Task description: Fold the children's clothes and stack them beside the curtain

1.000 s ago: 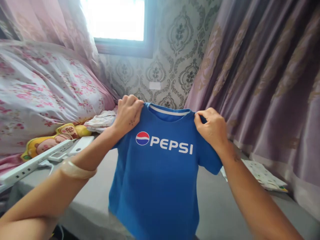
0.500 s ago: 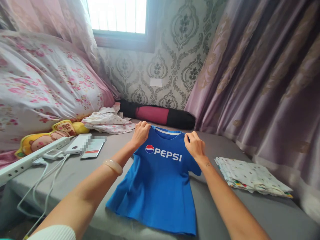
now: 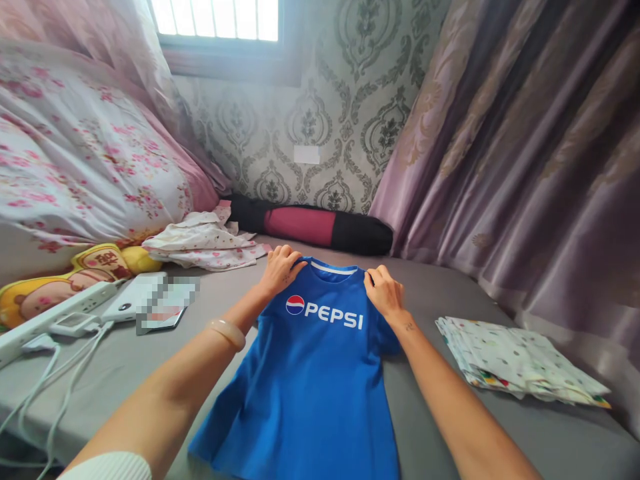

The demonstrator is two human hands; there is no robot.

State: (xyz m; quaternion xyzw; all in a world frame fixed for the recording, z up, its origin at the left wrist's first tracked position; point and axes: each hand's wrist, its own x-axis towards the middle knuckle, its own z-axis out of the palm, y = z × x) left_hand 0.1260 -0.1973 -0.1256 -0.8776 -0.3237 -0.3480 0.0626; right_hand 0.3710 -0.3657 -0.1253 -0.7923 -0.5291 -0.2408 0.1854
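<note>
A blue T-shirt with a white PEPSI print lies front side up, its neckline pointing away from me and its hem toward me. My left hand is closed on the shirt's left shoulder, beside the collar. At the right shoulder, the fingers of my right hand pinch the fabric. Between the two hands the collar is spread wide. The right sleeve shows partly behind my right wrist, and the left sleeve is mostly hidden by my left hand and forearm.
The shirt rests on a grey-covered bed. Folded patterned cloth lies at right. A power strip with cables, a white power bank, a phone and a yellow plush are at left. Behind are crumpled clothing and a black-and-red roll.
The camera view has shifted and come closer, so the shirt's hem now runs past the bottom edge. Both hands keep their hold on the shoulders.
</note>
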